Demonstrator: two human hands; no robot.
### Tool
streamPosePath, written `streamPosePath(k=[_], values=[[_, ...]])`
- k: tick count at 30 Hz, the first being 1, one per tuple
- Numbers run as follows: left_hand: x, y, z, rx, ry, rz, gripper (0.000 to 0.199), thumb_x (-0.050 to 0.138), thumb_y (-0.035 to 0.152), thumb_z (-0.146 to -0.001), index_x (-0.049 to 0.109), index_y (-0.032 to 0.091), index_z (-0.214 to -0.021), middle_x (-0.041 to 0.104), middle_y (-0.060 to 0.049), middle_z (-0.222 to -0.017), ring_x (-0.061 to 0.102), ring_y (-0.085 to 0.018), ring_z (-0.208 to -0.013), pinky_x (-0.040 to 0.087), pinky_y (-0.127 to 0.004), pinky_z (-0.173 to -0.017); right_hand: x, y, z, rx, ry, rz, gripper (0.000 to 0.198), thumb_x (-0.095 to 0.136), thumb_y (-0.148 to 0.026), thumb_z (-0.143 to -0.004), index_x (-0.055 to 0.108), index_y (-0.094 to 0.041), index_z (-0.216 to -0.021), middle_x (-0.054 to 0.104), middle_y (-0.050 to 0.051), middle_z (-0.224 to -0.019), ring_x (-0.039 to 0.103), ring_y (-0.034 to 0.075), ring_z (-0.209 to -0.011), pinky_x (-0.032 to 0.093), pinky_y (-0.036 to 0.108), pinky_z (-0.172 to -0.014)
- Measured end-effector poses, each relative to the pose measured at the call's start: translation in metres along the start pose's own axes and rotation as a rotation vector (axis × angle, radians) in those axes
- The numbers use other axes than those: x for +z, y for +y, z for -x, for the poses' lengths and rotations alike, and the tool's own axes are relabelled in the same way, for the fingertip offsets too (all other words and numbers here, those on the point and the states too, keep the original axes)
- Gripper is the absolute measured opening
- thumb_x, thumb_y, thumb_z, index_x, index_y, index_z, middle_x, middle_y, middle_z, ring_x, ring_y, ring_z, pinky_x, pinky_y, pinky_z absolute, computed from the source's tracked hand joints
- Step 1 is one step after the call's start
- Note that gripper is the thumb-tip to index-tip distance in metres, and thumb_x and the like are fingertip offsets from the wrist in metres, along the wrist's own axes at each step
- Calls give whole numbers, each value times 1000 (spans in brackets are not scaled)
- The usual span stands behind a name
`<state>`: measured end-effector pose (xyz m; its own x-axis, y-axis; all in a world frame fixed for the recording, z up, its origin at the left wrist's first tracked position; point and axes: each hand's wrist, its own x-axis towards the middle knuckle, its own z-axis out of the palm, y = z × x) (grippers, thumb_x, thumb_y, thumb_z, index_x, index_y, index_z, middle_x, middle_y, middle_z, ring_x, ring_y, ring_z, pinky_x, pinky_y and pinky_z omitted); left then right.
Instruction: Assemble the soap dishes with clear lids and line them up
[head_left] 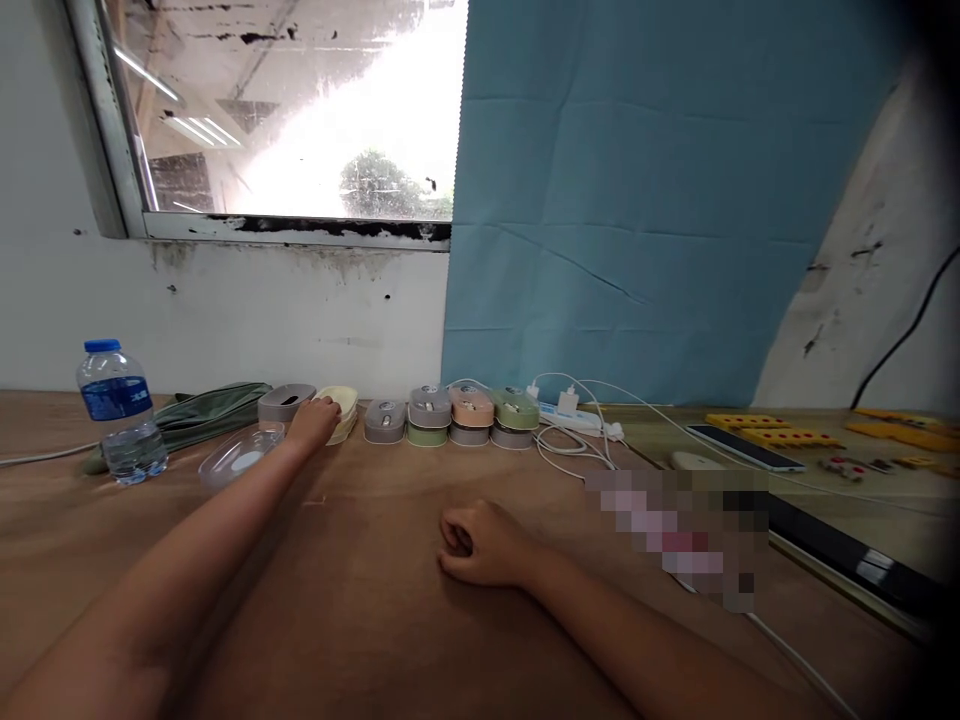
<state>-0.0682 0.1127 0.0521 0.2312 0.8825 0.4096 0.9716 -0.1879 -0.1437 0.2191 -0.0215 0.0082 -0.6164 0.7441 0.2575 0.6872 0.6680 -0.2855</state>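
Note:
Arm stretched forward, my left hand [316, 424] is at a small stack of cream plastic trays [342, 402], its fingers curled over the near left side. Just left of it stands a grey oval container [281, 402] with a dark slot. A clear plastic lid or tray [238, 455] lies beside my left forearm. On the bare tabletop, my right hand [484, 543] rests with fingers curled towards the thumb and nothing visible in them. Beyond it are a grey box [385, 423] and boxes in stacks, topped grey [430, 405], peach [472, 406] and green [515, 408].
A water bottle [120, 412] and a green cloth pouch [214, 412] stand at the left. A power strip [576, 418] with white cables is right of the boxes. Further right are a phone [745, 448], yellow blocks [787, 438] and a blurred-out patch.

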Motion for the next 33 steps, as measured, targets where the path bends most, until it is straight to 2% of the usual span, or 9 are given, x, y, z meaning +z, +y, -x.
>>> streamPosePath(k=[6, 10, 13, 15, 18, 21, 25, 28, 33], values=[[15, -7, 6, -20, -76, -9, 29, 35, 18, -78, 63, 13, -85, 61, -14, -95, 54, -27, -93, 36, -35, -76, -1, 1, 0, -17, -12, 10, 24, 57, -30, -65, 42, -17, -53, 47, -5, -50, 40, 7, -47, 21, 19, -46], [15, -3, 5, -44, -73, -4, 29, 40, 21, -75, 61, 11, -93, 58, -16, -101, 51, -29, -99, 34, -39, -83, 2, 4, -1, -26, -15, 7, 22, 57, -30, -65, 43, -17, -53, 48, -5, -50, 40, 7, -48, 22, 19, -47], [15, 13, -1, -43, -25, 18, 39, 40, 27, -76, 53, 9, -108, 51, -19, -113, 45, -31, -107, 25, -46, -92, 3, 6, -3, -30, -24, 16, 19, 56, -28, -65, 45, -17, -54, 50, -5, -51, 41, 7, -48, 23, 19, -48], [19, 30, -5, -12, -8, 55, 45, 39, 29, -77, 45, 12, -118, 44, -17, -123, 39, -29, -114, 23, -44, -95, 3, 6, -3, -29, -33, 27, 19, 56, -29, -66, 47, -17, -54, 50, -5, -52, 41, 7, -49, 23, 19, -48], [28, 58, -9, 36, -30, 120, 55, 46, 30, -73, 35, 19, -126, 36, -11, -133, 32, -27, -121, 24, -41, -97, 1, 5, -2, -28, -34, 48, 18, 56, -30, -68, 50, -17, -56, 51, -5, -52, 42, 7, -49, 23, 19, -47], [30, 77, -4, 38, -53, 164, 57, 49, 28, -72, 35, 16, -126, 37, -14, -131, 33, -28, -121, 27, -41, -96, -2, 5, -1, -66, -40, 49, 22, 52, -29, -73, 51, -16, -55, 54, -3, -54, 44, 8, -51, 24, 20, -49], [8, 83, 22, 91, -77, 183, 45, 49, 30, -72, 46, 12, -114, 50, -16, -115, 47, -26, -106, 36, -36, -87, 0, 8, -3, 6, 21, -51, 32, 42, -22, -78, 47, -14, -48, 52, -1, -51, 40, 9, -49, 23, 22, -49], [-21, 84, 59, 150, -104, 184, 36, 48, 38, -73, 52, 15, -100, 55, -13, -99, 55, -25, -90, 41, -34, -76, 6, 14, -8, 99, 91, -121, 32, 43, -19, -72, 37, -15, -41, 38, -4, -42, 32, 7, -43, 18, 23, -46], [-51, 95, 121, 221, 15, 196, 29, 43, 42, -76, 50, 18, -91, 54, -10, -92, 53, -24, -80, 41, -34, -67, 15, 24, -13, 168, 163, -249, 34, 40, -21, -69, 22, -18, -40, 19, -6, -43, 22, 6, -40, 15, 21, -42]])
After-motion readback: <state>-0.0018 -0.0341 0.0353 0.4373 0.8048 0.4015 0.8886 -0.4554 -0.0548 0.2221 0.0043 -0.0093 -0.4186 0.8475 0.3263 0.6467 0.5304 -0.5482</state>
